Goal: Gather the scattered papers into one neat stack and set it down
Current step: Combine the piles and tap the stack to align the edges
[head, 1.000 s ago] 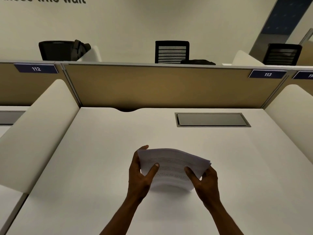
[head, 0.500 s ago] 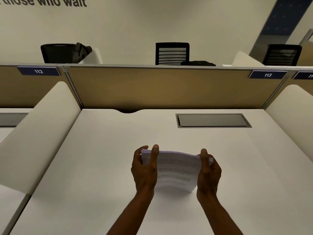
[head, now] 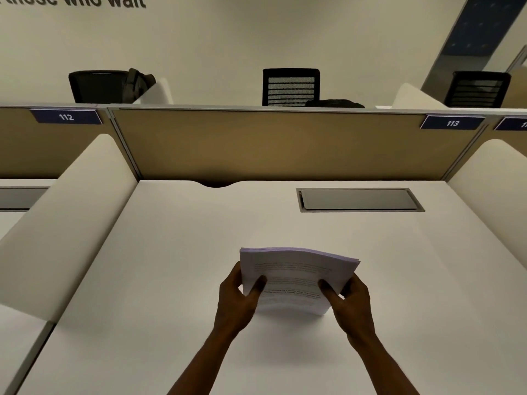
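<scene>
A stack of white printed papers [head: 296,272] stands tilted on its lower edge on the white desk [head: 176,266], bowed slightly, its top edge fairly even. My left hand [head: 238,297] grips the stack's left side with the thumb on the printed face. My right hand [head: 349,302] grips the right side the same way. The fingers behind the sheets are hidden. No loose sheets lie elsewhere on the desk.
A grey cable flap [head: 359,199] is set into the desk at the back right. A tan partition [head: 271,143] closes the far side. White curved dividers [head: 71,212] [head: 496,178] flank the desk left and right. Black chairs [head: 291,86] stand beyond the partition.
Both hands slid down from the stack's upper side edges to its lower sides, thumbs now on the front face. The stack leans back a little more and its top edge shows.
</scene>
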A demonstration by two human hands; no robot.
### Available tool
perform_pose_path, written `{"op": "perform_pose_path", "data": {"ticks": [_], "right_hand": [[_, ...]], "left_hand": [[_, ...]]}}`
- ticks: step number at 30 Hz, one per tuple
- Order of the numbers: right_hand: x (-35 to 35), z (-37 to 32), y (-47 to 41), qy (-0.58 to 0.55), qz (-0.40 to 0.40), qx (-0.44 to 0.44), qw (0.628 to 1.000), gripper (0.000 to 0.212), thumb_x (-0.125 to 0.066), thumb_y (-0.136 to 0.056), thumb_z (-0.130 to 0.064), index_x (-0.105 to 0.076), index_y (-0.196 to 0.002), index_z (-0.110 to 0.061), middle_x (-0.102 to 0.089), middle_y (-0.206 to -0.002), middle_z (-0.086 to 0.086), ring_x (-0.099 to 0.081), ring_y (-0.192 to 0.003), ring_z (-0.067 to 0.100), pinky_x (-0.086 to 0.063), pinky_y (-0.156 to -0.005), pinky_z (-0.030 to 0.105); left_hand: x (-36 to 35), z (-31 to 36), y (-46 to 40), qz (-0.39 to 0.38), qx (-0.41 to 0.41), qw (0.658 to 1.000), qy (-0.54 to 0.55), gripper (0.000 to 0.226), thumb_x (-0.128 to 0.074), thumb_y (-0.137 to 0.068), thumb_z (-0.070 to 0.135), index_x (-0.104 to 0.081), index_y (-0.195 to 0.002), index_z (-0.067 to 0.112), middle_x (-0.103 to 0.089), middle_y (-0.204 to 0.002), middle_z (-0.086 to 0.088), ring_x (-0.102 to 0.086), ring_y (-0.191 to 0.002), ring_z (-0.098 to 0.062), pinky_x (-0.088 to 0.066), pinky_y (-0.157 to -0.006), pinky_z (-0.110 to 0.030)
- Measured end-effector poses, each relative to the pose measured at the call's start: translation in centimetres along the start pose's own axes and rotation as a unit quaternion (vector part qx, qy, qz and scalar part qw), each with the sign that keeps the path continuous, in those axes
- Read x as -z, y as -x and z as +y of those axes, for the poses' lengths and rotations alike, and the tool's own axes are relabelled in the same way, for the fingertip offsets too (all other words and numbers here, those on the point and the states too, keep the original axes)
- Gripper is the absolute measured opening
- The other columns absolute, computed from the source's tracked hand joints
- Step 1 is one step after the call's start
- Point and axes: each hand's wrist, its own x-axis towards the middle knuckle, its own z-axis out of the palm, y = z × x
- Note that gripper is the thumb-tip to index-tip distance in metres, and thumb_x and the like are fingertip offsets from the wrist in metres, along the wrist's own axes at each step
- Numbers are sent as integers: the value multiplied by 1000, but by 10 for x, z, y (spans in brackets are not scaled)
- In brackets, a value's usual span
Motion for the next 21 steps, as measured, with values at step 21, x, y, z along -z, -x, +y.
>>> {"op": "perform_pose_path", "data": {"ticks": [21], "right_hand": [[-3, 35, 6, 57, -6, -20, 998, 25, -71, -87, -18, -64, -96, -40, -73, -95, -13, -69, -90, 8, -54, -73, 19]], "left_hand": [[-4, -35, 15, -7, -3, 1000, -28, 36, -50, -102, 12, -64, -104, 45, -73, -100, 17, -69, -97, -6, -53, -75, -14]]}}
